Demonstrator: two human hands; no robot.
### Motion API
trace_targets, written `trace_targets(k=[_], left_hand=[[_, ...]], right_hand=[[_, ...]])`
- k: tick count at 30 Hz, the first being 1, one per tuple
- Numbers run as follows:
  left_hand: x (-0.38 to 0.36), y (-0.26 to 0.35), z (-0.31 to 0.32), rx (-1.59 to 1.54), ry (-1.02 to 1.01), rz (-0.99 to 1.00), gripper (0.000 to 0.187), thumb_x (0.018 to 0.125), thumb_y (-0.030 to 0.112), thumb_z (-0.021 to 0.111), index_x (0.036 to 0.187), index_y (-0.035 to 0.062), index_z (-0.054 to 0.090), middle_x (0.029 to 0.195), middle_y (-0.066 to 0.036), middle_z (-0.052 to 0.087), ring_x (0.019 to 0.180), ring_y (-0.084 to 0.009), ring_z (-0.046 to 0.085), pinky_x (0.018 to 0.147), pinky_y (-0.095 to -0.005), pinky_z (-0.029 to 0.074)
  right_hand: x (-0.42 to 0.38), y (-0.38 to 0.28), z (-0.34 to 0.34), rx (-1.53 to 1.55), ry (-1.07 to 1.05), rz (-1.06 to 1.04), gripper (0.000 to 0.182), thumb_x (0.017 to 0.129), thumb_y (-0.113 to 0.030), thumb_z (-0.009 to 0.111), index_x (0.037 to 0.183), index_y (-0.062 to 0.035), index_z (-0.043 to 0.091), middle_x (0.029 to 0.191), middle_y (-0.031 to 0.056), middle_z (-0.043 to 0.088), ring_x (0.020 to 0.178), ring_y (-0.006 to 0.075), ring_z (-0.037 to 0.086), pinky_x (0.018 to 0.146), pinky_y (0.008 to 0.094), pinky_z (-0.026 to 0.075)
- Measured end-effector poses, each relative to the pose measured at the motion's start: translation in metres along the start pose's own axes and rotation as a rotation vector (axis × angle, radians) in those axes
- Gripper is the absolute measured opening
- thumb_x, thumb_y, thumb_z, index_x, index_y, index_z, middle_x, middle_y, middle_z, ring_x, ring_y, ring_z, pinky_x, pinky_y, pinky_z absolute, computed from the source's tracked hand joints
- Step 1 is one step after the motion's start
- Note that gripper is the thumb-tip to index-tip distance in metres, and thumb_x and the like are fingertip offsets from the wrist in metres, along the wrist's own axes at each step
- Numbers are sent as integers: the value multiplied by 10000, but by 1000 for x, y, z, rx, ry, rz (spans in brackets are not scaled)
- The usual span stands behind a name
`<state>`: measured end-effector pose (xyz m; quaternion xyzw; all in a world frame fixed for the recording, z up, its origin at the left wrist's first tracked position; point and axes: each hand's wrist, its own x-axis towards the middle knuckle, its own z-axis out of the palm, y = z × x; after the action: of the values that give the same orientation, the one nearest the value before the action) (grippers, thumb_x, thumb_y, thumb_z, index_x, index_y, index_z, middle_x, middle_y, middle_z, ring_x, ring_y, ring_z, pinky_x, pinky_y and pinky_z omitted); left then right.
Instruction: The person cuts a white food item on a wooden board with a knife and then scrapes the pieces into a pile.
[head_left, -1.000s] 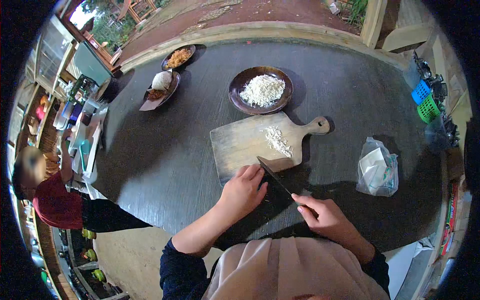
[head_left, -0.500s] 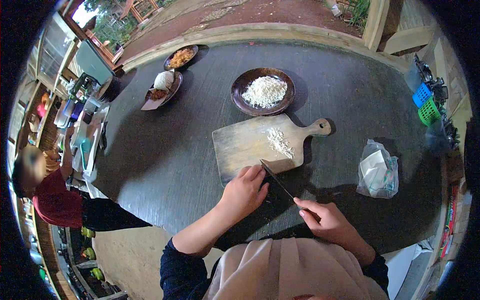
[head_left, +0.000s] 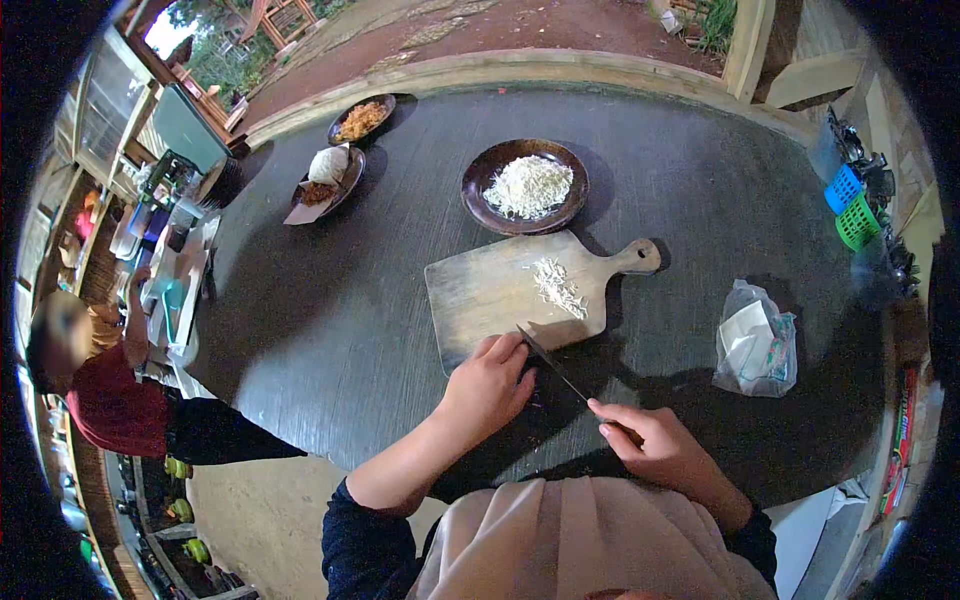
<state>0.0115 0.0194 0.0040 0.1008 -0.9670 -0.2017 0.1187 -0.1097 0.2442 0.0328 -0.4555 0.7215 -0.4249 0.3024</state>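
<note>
My right hand [head_left: 645,440] grips the handle of a knife [head_left: 556,368], whose blade points up and left over the near edge of a wooden cutting board [head_left: 480,285]. Beside the blade tip, my left hand [head_left: 488,380] rests at the board's near edge with its fingers curled together; whatever is under them is hidden. Thin white shreds [head_left: 558,288] lie on the right half of the board. Behind the board, a dark brown plate [head_left: 478,205] carries a heap of white shreds [head_left: 530,187].
At the back left stand a plate of orange-brown food [head_left: 362,120] and a plate with white rice [head_left: 328,165] and brown food. A clear plastic bag [head_left: 757,340] with white contents lies right. Blue and green baskets [head_left: 858,222] line the right edge. Another person [head_left: 115,400] stands left.
The knife blade has shifted very slightly left beside my left fingers. The person on the left has moved an arm slightly at the side counter. The board and plates stay put.
</note>
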Motion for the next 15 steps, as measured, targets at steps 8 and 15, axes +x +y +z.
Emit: trace_targets(k=[8, 15], left_hand=[[0, -2, 3, -8, 22, 4, 357, 817, 163, 673, 1122, -5, 592, 1178, -164, 577, 1073, -348, 577, 878, -400, 527], [0, 0, 2, 11, 20, 13, 367, 821, 160, 671, 1143, 4, 590, 1164, -163, 582, 1063, -351, 582, 872, -404, 528]], right_hand=[[0, 3, -2, -16, -26, 88, 326, 920, -156, 585, 1233, -67, 600, 1006, 210, 666, 871, 344, 681, 691, 349, 534], [1, 1, -1, -11, -9, 74, 314, 912, -82, 594, 1218, -11, 606, 934, 200, 694, 673, 66, 584, 613, 259, 477]])
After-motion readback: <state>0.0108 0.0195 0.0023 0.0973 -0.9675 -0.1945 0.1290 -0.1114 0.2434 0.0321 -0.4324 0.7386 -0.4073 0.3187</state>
